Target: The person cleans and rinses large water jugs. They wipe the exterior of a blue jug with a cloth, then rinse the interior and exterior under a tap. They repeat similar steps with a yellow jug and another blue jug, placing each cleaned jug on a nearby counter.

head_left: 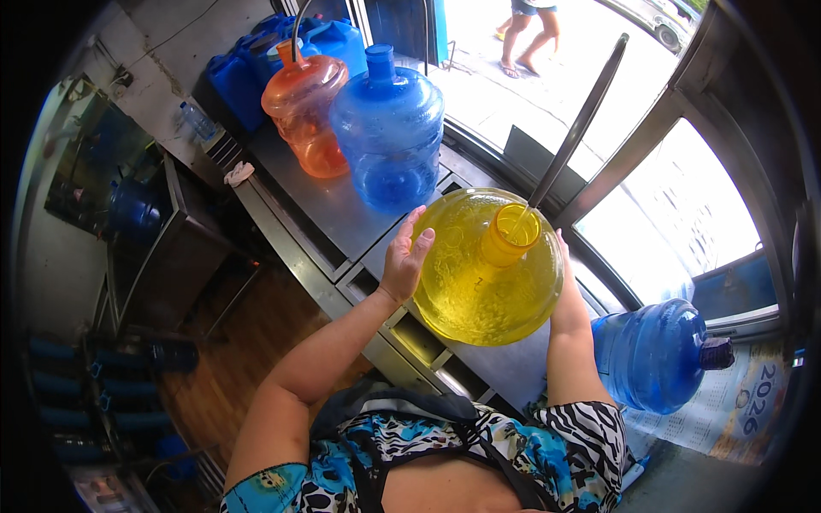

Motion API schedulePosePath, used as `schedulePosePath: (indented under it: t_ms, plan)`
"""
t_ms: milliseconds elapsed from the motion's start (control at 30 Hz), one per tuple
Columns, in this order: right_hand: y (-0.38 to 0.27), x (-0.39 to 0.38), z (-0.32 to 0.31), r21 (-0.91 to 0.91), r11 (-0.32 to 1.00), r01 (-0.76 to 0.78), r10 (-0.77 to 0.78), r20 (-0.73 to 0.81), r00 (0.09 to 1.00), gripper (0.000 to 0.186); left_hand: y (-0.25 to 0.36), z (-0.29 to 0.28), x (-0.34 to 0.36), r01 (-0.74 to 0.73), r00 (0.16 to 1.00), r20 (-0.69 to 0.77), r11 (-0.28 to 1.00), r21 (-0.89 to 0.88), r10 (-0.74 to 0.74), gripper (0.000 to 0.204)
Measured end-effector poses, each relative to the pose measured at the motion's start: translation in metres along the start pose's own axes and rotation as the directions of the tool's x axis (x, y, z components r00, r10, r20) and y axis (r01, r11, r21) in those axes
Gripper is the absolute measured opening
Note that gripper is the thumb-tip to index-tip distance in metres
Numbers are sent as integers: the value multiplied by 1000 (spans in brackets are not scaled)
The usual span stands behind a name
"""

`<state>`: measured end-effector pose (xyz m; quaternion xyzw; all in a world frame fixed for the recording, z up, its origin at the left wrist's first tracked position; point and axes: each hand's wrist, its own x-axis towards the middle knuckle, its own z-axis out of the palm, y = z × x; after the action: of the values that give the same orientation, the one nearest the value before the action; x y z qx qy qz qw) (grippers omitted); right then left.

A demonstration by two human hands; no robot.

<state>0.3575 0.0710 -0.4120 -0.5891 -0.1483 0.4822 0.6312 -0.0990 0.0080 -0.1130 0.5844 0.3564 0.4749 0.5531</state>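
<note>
A round yellow-tinted water jug (483,295) stands on the metal counter in front of me, its open neck facing up. Bubbles and ripples show in the water inside. From the upper right, a slim metal tube (571,141) slants down into that neck. My left hand (404,258) rests along the jug's left side, fingers stretched and thumb apart from them. On the opposite side my right hand (561,250) lies against the jug, mostly hidden by its wall. Just beyond stands a blue water jug (389,128), uncapped. Beside it is an orange jug (310,107) with a curved tube at its neck.
Blue containers (239,81) cluster at the back left. A blue jug (654,355) with a dark-covered mouth lies tilted at the right, by a printed calendar sheet (727,410). Window frames edge the metal counter (368,244). Outside, a person's legs (530,38) show on the pavement.
</note>
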Motion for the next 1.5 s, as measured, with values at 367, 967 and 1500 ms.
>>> schedulePosePath:
  t_ms: [367,967,1500]
  plan:
    - [0,8,2,13,1000,18,-18,-5,1000,96,-1,1,1,19,1000,6,998,-63,-19,66]
    - [-9,-4,13,103,994,41,-39,-21,999,97,0,2,1,30,999,23,995,-96,-27,68]
    - [13,-16,6,-940,336,-66,-212,-144,967,84,1,2,0,21,1000,11,997,-74,-20,65]
